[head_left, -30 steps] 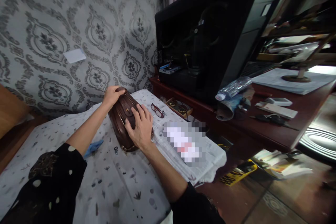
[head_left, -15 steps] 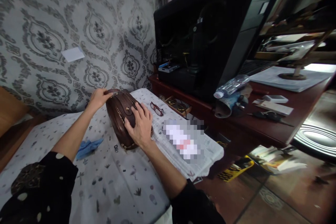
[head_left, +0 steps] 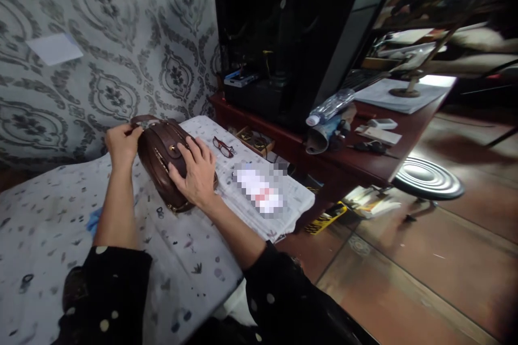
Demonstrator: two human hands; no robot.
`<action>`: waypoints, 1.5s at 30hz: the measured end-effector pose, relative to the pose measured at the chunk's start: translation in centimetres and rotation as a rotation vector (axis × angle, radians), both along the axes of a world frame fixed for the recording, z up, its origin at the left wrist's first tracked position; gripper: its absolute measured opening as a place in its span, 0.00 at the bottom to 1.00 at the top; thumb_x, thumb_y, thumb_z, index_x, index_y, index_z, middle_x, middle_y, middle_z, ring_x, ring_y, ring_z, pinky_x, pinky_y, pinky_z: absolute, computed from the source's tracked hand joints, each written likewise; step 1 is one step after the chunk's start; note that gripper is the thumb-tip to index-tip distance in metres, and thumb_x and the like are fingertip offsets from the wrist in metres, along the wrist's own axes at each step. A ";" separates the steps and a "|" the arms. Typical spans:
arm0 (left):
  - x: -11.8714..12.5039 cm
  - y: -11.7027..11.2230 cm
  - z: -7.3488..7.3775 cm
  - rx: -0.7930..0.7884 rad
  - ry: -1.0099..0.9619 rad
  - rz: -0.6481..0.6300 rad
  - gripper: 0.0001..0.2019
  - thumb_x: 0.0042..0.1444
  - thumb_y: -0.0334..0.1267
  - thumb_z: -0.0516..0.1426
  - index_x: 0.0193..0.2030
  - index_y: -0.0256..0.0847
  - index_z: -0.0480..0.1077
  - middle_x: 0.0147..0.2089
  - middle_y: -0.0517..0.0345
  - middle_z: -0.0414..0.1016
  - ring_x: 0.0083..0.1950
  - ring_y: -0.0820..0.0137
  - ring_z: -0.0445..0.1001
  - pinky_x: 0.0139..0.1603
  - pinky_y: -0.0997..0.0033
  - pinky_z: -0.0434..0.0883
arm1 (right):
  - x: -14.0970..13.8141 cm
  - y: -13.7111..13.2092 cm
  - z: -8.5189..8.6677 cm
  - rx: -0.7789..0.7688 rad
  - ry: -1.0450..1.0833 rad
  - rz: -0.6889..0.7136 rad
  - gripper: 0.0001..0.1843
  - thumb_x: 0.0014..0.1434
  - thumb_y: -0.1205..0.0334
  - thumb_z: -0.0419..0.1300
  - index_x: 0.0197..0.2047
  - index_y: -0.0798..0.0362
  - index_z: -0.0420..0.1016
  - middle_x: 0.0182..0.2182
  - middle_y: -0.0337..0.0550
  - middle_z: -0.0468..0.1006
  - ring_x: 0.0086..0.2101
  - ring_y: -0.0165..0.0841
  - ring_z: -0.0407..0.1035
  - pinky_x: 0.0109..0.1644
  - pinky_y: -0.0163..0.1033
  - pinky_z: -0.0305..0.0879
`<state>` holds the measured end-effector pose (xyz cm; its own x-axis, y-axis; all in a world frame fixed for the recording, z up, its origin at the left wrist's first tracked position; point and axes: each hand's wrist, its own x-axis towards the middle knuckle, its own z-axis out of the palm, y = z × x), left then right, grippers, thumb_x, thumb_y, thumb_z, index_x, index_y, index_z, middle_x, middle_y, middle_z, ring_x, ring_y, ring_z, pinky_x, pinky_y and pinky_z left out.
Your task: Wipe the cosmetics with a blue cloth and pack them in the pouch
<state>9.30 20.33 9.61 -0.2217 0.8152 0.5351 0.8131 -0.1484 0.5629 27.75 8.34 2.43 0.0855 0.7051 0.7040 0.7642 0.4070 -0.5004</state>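
Note:
A brown leather handbag (head_left: 162, 170) with gold zips and a small gold clasp lies on the patterned white sheet (head_left: 194, 275). My left hand (head_left: 122, 145) is closed in a pinch at the bag's far left end, beside its strap and metal fittings. Exactly which part the fingertips grip is hard to see. Across the bag's right side rests my right hand (head_left: 198, 170), fingers spread and flat on the leather. Red-framed glasses (head_left: 223, 147) lie just right of the bag. A blue cloth (head_left: 94, 220) shows partly behind my left forearm.
A blurred-out item (head_left: 259, 188) lies on the white cloth at the right. Beyond stands a large black television (head_left: 283, 38) on a dark red wooden stand (head_left: 360, 159), with a plastic bottle (head_left: 332, 107) and papers. A round stool (head_left: 429, 177) is on the tiled floor.
The view has shifted, moving the scene left and up. My left hand has bent at the wrist and its fingers have closed at the bag's far end. My right hand stays on the bag.

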 end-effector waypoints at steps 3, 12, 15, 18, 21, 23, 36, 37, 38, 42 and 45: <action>1.3 -0.7 -0.6 0.075 -0.046 0.114 0.09 0.56 0.36 0.60 0.35 0.28 0.77 0.23 0.65 0.64 0.29 0.72 0.59 0.34 0.70 0.58 | 0.1 -0.1 0.0 -0.002 -0.014 -0.011 0.26 0.66 0.49 0.58 0.63 0.52 0.71 0.67 0.48 0.68 0.68 0.44 0.54 0.69 0.51 0.52; 2.3 -0.4 -0.5 0.209 -0.196 0.061 0.19 0.55 0.30 0.61 0.18 0.41 0.58 0.19 0.69 0.49 0.26 0.74 0.51 0.30 0.69 0.50 | 0.2 0.1 -0.6 0.059 0.017 -0.012 0.25 0.65 0.50 0.58 0.62 0.51 0.72 0.66 0.49 0.70 0.68 0.45 0.55 0.67 0.52 0.54; 2.0 -0.1 -0.6 0.260 -0.197 0.021 0.20 0.54 0.32 0.61 0.17 0.41 0.56 0.19 0.69 0.48 0.26 0.74 0.52 0.30 0.69 0.50 | 0.2 0.3 -0.8 0.087 0.033 0.005 0.24 0.65 0.52 0.58 0.62 0.52 0.72 0.66 0.49 0.70 0.67 0.45 0.56 0.67 0.53 0.54; 1.8 0.2 -0.8 0.286 -0.186 -0.014 0.17 0.53 0.35 0.60 0.18 0.41 0.59 0.20 0.67 0.52 0.26 0.73 0.54 0.29 0.69 0.51 | 0.3 0.4 -0.9 0.116 0.043 0.007 0.24 0.65 0.53 0.57 0.61 0.52 0.72 0.65 0.50 0.71 0.67 0.45 0.57 0.67 0.53 0.54; 1.6 0.3 -0.9 0.287 -0.184 -0.038 0.14 0.54 0.38 0.59 0.20 0.41 0.63 0.20 0.66 0.56 0.27 0.72 0.57 0.29 0.70 0.54 | 0.3 0.5 -0.9 0.123 0.042 0.004 0.24 0.65 0.54 0.58 0.61 0.52 0.72 0.65 0.50 0.71 0.67 0.45 0.57 0.67 0.53 0.53; 1.6 0.2 -0.8 0.272 -0.177 -0.039 0.13 0.54 0.40 0.58 0.21 0.41 0.65 0.21 0.65 0.57 0.28 0.72 0.58 0.29 0.71 0.55 | 0.3 0.5 -0.9 0.109 0.036 0.006 0.24 0.65 0.54 0.58 0.62 0.52 0.71 0.65 0.50 0.71 0.67 0.45 0.56 0.68 0.53 0.53; 2.2 -2.8 1.6 0.079 0.152 -0.047 0.13 0.54 0.44 0.57 0.23 0.42 0.66 0.23 0.62 0.62 0.29 0.68 0.61 0.32 0.68 0.58 | 0.3 0.5 -0.6 0.084 0.027 0.015 0.25 0.65 0.54 0.58 0.62 0.53 0.71 0.65 0.51 0.70 0.67 0.47 0.55 0.68 0.54 0.52; 2.4 -3.0 1.7 0.065 0.190 -0.041 0.11 0.55 0.44 0.57 0.26 0.41 0.69 0.26 0.60 0.66 0.30 0.67 0.64 0.34 0.67 0.60 | 0.2 0.5 -0.6 0.091 0.032 0.017 0.25 0.65 0.54 0.58 0.62 0.53 0.71 0.65 0.51 0.70 0.67 0.47 0.56 0.68 0.53 0.52; 2.6 -3.1 1.7 0.058 0.218 -0.043 0.10 0.55 0.44 0.56 0.31 0.40 0.72 0.29 0.57 0.71 0.32 0.65 0.67 0.36 0.67 0.62 | 0.2 0.5 -0.6 0.095 0.036 0.018 0.24 0.65 0.53 0.58 0.62 0.53 0.71 0.65 0.51 0.70 0.67 0.47 0.56 0.68 0.53 0.52; 4.5 -2.7 1.5 0.068 0.286 -0.113 0.18 0.56 0.42 0.57 0.52 0.40 0.76 0.48 0.48 0.79 0.47 0.58 0.74 0.51 0.63 0.67 | 0.2 0.4 -0.5 0.102 0.037 0.021 0.25 0.65 0.53 0.58 0.62 0.53 0.71 0.65 0.52 0.70 0.67 0.47 0.56 0.67 0.53 0.53; 6.3 -1.6 1.8 0.018 0.349 -0.140 0.17 0.56 0.42 0.59 0.51 0.42 0.78 0.48 0.47 0.80 0.50 0.56 0.74 0.52 0.62 0.67 | 0.2 0.3 -0.5 0.115 0.041 0.016 0.24 0.65 0.54 0.58 0.62 0.54 0.72 0.66 0.52 0.69 0.67 0.46 0.56 0.67 0.53 0.54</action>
